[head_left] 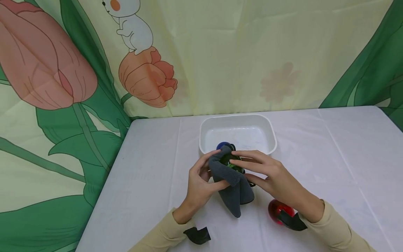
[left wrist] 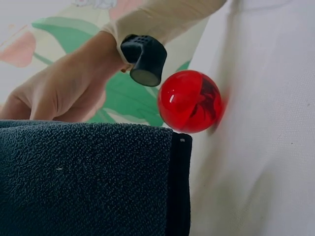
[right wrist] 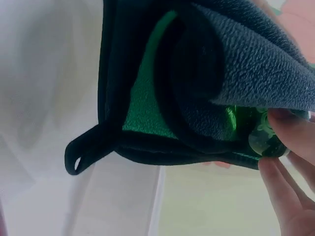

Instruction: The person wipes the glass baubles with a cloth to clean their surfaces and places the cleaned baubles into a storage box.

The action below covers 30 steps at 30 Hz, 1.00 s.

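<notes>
A dark grey-blue towel [head_left: 231,199] with black edging is folded around a clear green ball [head_left: 230,161]. My left hand [head_left: 201,183] grips the towel from the left, thumb in front and fingers behind. From the other side, my right hand [head_left: 274,171] pinches the green ball with its fingertips. In the right wrist view, the green ball [right wrist: 266,140] shows between these fingers at the towel's mouth. The towel's hanging loop [right wrist: 74,157] sticks out there. The left wrist view shows the towel [left wrist: 88,182] up close; my left hand's fingers are hidden.
A clear red ball [head_left: 277,210] rests on the white-covered table near my right wrist. Behind my hands stands a white rectangular tub [head_left: 204,136]. A blue ball [head_left: 221,144] shows partly at its front, mostly hidden by the towel. A printed curtain [head_left: 236,70] hangs behind the table.
</notes>
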### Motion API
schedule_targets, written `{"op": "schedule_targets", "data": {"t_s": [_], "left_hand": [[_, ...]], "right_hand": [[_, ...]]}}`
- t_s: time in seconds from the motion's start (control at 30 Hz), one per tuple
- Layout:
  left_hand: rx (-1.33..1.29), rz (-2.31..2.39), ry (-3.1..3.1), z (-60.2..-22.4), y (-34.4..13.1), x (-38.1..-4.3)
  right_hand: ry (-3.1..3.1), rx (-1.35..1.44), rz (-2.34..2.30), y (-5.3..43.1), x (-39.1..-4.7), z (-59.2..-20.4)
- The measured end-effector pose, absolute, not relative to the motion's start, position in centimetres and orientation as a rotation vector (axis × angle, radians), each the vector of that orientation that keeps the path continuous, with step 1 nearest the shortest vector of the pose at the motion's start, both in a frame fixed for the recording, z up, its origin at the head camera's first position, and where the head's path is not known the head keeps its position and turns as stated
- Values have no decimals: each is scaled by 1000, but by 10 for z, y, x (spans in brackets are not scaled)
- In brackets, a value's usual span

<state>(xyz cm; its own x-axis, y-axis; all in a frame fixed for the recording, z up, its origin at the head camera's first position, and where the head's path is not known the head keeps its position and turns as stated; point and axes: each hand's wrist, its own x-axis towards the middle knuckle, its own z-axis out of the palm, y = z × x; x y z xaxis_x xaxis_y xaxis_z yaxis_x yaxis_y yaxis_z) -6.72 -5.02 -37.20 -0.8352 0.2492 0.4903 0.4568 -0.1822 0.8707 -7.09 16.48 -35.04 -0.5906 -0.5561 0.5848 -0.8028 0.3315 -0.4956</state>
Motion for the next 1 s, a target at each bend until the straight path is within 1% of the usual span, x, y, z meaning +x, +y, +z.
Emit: {"op": "schedule_targets", "data": {"t_s": [0.3, 0.53, 0.67, 0.87, 1.0], "left_hand": [[-837, -2169, -1900, -382, -51, -68], [-851, -2162, -1890, -396, -52, -74], [-860, -2163, -1900, -397, -52, -73], [-855, -2159, -1921, -383, -51, -65], [-855, -2137, -1933, -377, -50, -63]], "right_hand": [[-2225, 1249, 1045, 164, -73, -353], [-2311, 1175, 1034, 164, -71, -352], [-2400, 1132, 1157, 164, -69, -350], [-2506, 1047, 1443, 165, -69, -348], [-2528, 985, 1527, 165, -69, -348]]}}
